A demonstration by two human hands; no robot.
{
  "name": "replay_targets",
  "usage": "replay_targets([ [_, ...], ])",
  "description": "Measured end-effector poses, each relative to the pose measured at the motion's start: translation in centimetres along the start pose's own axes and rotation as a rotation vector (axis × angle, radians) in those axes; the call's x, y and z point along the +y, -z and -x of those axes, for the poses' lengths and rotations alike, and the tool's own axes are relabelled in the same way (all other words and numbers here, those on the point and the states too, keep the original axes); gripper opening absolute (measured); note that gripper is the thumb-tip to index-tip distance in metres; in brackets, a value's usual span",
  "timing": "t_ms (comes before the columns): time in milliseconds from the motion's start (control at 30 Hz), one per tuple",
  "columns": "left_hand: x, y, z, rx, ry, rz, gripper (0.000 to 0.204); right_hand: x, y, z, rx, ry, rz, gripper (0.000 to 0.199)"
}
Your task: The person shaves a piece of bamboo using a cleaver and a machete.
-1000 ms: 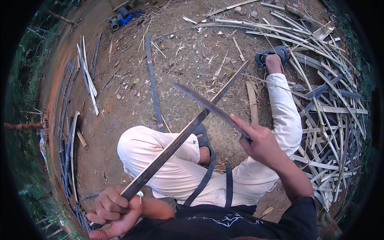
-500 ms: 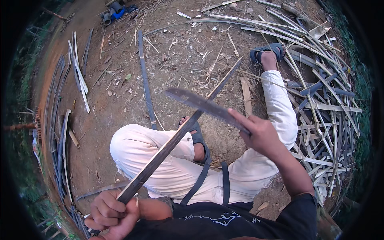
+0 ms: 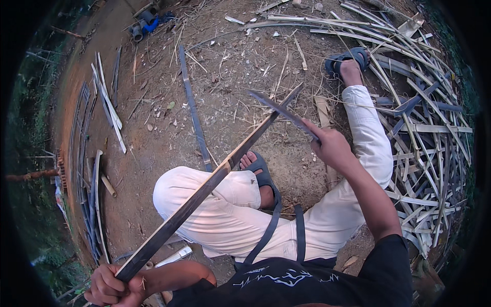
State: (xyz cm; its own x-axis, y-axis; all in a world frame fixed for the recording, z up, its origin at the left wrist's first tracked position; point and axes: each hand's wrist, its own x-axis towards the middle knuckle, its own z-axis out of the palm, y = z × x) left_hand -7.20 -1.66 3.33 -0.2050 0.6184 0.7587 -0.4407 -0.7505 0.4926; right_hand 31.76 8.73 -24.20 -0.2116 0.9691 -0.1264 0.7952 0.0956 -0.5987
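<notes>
My left hand (image 3: 113, 285), at the lower left, is wrapped around the near end of a long bamboo strip (image 3: 190, 205). The strip is dark on its face and pale along one edge. It slants up across my bent leg to a narrow far end. In my right hand (image 3: 332, 148) is the handle of a machete (image 3: 280, 108), its grip mostly hidden by the fingers. The dark blade crosses the strip close to its far tip, seen nearly edge-on. Whether the blade touches the strip I cannot tell.
Split bamboo pieces (image 3: 422, 148) lie heaped along the right. Another dark strip (image 3: 193, 110) lies on the soil ahead, and pale strips (image 3: 108, 105) rest at the left. My sandalled foot (image 3: 261, 174) is near the middle. Dark tubes and a blue item (image 3: 148, 24) sit far left.
My left hand has drawn the strip down and to the left. The machete has shifted from the strip's upper middle toward its far tip, its blade now turned more edge-on.
</notes>
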Motion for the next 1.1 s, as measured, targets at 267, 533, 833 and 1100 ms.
replay_targets([
  [267, -0.3, 0.5, 0.0, 0.05, -0.06, -0.054, 0.046, -0.4, 0.1, -1.6, -0.101, 0.137, -0.062, 0.064],
  [533, -0.2, 2.2, -1.1, 0.101, -0.03, -0.156, 0.043, 14.2, -2.1, -9.3, -0.07, -0.249, 0.076, 0.053],
  [833, -0.3, 2.8, -1.8, 0.221, -0.069, -0.35, 0.043, 12.7, -2.4, -10.7, -0.155, -0.32, 0.101, 0.051],
  [1100, 1.1, 9.5, -4.8, 0.371, 0.02, -0.376, 0.045, 15.2, -4.5, -10.8, -0.138, -0.454, 0.083, 0.046],
])
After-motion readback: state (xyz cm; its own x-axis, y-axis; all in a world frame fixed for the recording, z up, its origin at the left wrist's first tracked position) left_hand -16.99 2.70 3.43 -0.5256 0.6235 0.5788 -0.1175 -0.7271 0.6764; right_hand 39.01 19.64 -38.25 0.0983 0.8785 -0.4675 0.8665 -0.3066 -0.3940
